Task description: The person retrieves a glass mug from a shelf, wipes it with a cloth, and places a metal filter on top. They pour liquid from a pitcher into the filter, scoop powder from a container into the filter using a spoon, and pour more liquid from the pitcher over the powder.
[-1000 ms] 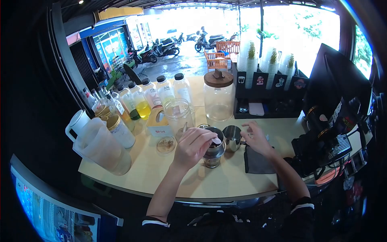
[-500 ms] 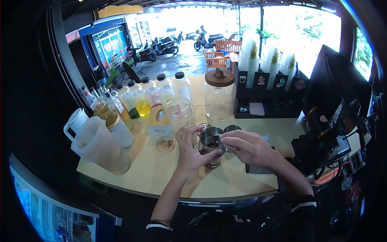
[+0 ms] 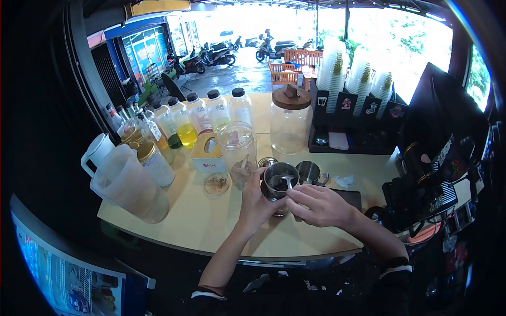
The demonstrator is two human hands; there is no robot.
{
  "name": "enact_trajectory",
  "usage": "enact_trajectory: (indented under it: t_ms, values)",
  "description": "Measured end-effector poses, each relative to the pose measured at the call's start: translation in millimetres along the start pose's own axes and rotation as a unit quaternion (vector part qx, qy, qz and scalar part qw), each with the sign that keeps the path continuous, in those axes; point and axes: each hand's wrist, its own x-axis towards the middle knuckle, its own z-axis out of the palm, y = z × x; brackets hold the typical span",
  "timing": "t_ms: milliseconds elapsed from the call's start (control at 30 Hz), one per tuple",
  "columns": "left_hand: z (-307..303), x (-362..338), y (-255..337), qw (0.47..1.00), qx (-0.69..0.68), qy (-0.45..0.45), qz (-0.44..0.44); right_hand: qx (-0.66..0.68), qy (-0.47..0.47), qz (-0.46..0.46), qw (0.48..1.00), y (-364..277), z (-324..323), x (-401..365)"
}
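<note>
My left hand point(image 3: 254, 206) is closed around the left side of a metal cup point(image 3: 278, 170), which stands over the counter with its mouth tipped toward me. Dark contents show inside it. Between the fingers of my right hand point(image 3: 326, 206) is a small metal spoon point(image 3: 289, 182), its bowl end inside the cup. The shiny base point(image 3: 281, 211) under the cup is partly hidden by my hands. Just behind my right hand stands a metal pitcher point(image 3: 308, 173) with a handle. Left of the cup are an open clear jar point(image 3: 237, 150) and a round lid point(image 3: 216, 184) with brownish contents.
A tissue box point(image 3: 208, 160) and several capped bottles point(image 3: 216, 110) line the back left. Frosted jugs point(image 3: 132, 181) stand nearer. A wooden-lidded jar point(image 3: 291, 126), a black cup holder point(image 3: 358, 116), crumpled tissue point(image 3: 344, 181) and a dark machine point(image 3: 421, 184) occupy the right.
My right hand has drawn down and slightly right, so more of the spoon shows. My left thumb no longer crosses the cup's front. The view has shifted a little, and the pitcher is less covered.
</note>
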Motion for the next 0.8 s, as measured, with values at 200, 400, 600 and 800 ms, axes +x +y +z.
enact_trajectory:
  t_ms: [200, 400, 600, 800]
  values:
    - [-5, 4, 1, 0.999, -0.028, -0.029, 0.019, 0.076, 0.037, 0.078, 0.993, 4, 8, -6]
    - [-19, 13, -7, 0.995, -0.032, -0.086, 0.033, 0.156, 0.082, 0.130, 0.976, 10, 10, -12]
    - [-30, 22, -23, 0.975, -0.113, -0.192, -0.004, 0.239, 0.097, 0.174, 0.950, 11, 12, -16]
    - [-7, 4, -7, 0.999, -0.022, -0.041, 0.024, 0.283, 0.105, 0.170, 0.938, 10, 19, -16]
